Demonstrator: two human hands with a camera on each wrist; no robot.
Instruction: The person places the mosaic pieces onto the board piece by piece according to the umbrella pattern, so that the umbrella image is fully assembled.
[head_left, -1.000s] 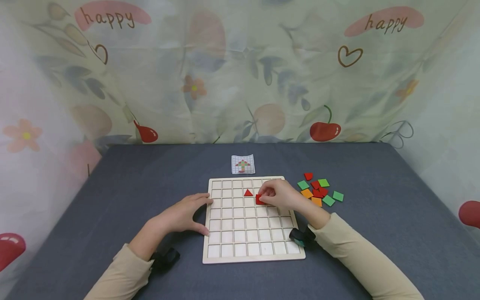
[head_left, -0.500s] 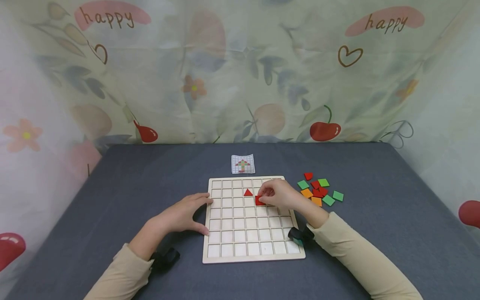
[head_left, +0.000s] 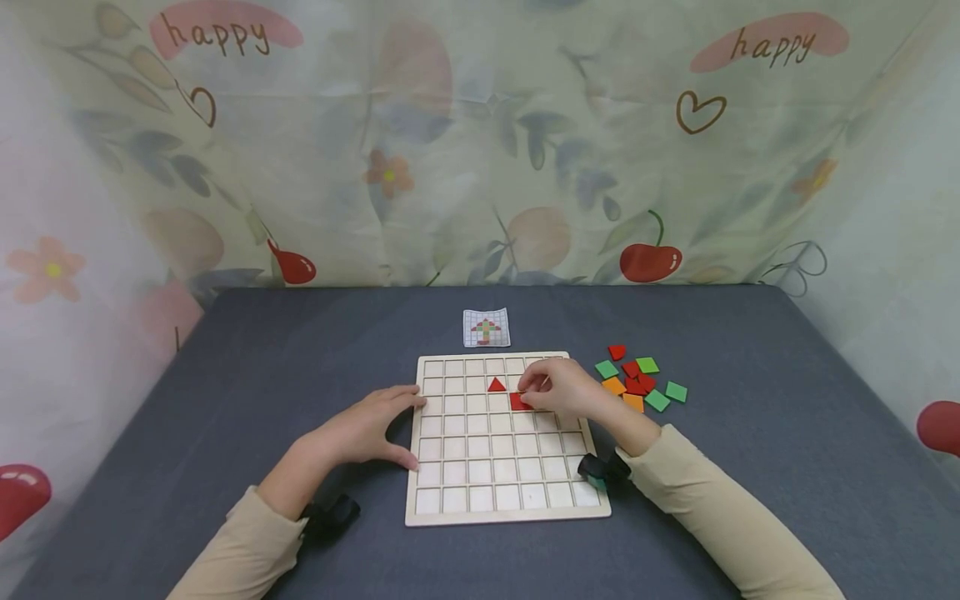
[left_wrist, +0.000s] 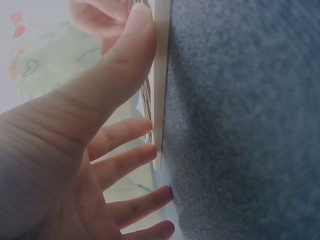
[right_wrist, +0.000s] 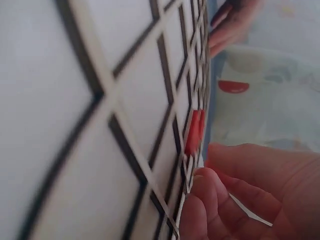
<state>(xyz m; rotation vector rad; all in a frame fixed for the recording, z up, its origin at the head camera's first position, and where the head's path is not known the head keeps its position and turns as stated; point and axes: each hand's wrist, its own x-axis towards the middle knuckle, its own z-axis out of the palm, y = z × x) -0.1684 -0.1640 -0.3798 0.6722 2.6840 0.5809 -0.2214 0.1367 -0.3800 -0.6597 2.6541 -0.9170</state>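
Left hand (head_left: pixel 366 427) lay against the pale wooden grid board (head_left: pixel 442 522), fingers spread; right hand (head_left: pixel 561 390) had bent fingers at the flat red square (head_left: pixel 517 402); I couldn't tell if gripped.

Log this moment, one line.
left hand: touching left edge of grid board; right hand: at red square on grid board; red triangle: on grid board; loose tiles: right of grid board

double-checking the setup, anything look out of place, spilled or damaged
Nothing stands out as spilled or damaged. The loose tiles right of the board lie jumbled at mixed angles, though that looks harmless. The red triangle sits within one cell; the right hand partly hides the red square.
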